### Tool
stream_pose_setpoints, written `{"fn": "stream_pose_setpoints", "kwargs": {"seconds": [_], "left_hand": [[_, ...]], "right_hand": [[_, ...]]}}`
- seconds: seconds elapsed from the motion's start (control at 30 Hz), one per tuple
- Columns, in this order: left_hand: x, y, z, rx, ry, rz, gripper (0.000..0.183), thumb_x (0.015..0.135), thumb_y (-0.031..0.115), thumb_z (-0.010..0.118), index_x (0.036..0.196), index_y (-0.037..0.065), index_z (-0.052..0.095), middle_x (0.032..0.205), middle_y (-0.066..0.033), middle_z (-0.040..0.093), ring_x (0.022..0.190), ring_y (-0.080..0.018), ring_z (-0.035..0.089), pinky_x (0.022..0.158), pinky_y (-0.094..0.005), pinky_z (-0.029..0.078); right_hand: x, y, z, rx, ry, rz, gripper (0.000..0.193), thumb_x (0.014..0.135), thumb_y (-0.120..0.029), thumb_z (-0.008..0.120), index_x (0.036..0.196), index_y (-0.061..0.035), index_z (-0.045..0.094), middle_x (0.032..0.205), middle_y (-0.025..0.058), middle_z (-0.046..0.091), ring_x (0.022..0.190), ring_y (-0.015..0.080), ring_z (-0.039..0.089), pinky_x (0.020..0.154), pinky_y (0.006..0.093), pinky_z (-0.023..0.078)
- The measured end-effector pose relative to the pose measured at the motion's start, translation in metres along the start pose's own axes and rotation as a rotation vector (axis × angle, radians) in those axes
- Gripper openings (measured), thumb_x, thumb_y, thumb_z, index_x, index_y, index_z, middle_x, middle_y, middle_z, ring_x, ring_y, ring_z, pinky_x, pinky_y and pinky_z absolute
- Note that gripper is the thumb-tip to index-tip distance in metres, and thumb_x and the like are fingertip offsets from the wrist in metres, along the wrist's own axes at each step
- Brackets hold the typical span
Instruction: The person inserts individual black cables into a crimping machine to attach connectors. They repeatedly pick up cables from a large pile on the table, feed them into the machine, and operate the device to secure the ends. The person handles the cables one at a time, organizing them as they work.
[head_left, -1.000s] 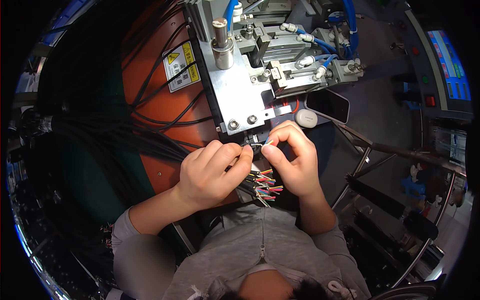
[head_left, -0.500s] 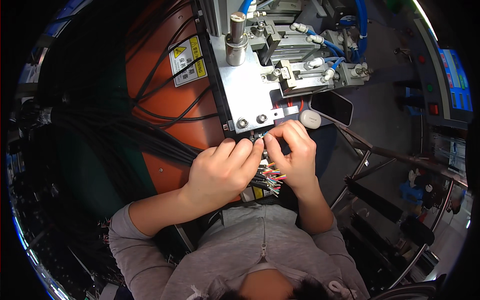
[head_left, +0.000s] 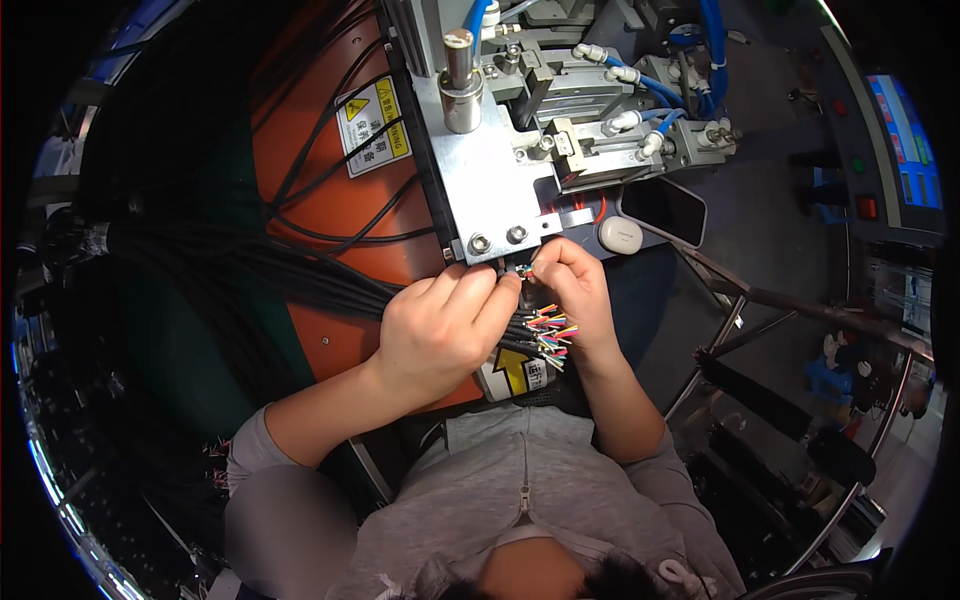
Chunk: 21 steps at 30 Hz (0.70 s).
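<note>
Just under the front edge of a metal fixture plate [head_left: 490, 190], my two hands meet at a cable end [head_left: 521, 270] with thin coloured wires. My left hand [head_left: 438, 322] is closed around it, thumb and fingertips pressed together. From the other side, my right hand [head_left: 574, 295] pinches the fine wires, one looking greenish, between thumb and forefinger. The fingers partly hide the cable end. Below my hands, several black cables end in stripped wires [head_left: 548, 335] of red, yellow, white and blue. Their black cable bundle [head_left: 300, 275] passes behind my left hand from the left.
Pneumatic cylinders [head_left: 610, 150] with blue hoses stand behind the plate. A phone [head_left: 665, 212] and a white rounded case [head_left: 620, 235] lie to its right. An orange panel [head_left: 330, 215] bears a warning label [head_left: 374, 125]. A control screen [head_left: 905, 140] is at far right.
My right hand has shifted slightly left and down, and its fingers are more drawn together. The coloured wires at the fingertips show more plainly. The view has shifted slightly.
</note>
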<state>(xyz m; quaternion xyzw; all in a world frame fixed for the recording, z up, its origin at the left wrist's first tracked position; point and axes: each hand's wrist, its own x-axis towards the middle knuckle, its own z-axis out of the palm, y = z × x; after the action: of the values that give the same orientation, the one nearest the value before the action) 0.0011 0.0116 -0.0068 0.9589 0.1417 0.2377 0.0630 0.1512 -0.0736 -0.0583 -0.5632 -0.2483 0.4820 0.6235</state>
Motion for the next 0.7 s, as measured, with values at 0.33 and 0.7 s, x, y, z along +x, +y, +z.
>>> {"fn": "stream_pose_setpoints", "kwargs": {"seconds": [0.33, 0.7], "left_hand": [[-0.009, 0.012, -0.019, 0.160, -0.185, -0.067, 0.028, 0.069, 0.008, 0.062, 0.096, 0.001, 0.063, 0.072, -0.0010, 0.050, 0.061, -0.0110, 0.054, 0.049, -0.0245, 0.039], [-0.010, -0.009, -0.040, -0.445, -0.244, -0.217, 0.029, 0.076, 0.016, 0.066, 0.100, 0.001, 0.060, 0.090, -0.0097, 0.055, 0.087, -0.0250, 0.059, 0.072, -0.0348, 0.050]], "right_hand": [[-0.006, 0.000, 0.004, -0.196, 0.084, -0.171, 0.009, 0.089, -0.008, 0.057, 0.083, -0.0017, 0.056, 0.075, -0.0030, 0.054, 0.070, 0.0021, 0.046, 0.062, 0.0185, 0.038], [-0.039, -0.041, 0.039, -0.517, -0.357, -0.705, 0.031, 0.064, -0.006, 0.081, 0.092, -0.0071, 0.067, 0.098, 0.0096, 0.062, 0.086, 0.0229, 0.063, 0.072, 0.0297, 0.052]]}}
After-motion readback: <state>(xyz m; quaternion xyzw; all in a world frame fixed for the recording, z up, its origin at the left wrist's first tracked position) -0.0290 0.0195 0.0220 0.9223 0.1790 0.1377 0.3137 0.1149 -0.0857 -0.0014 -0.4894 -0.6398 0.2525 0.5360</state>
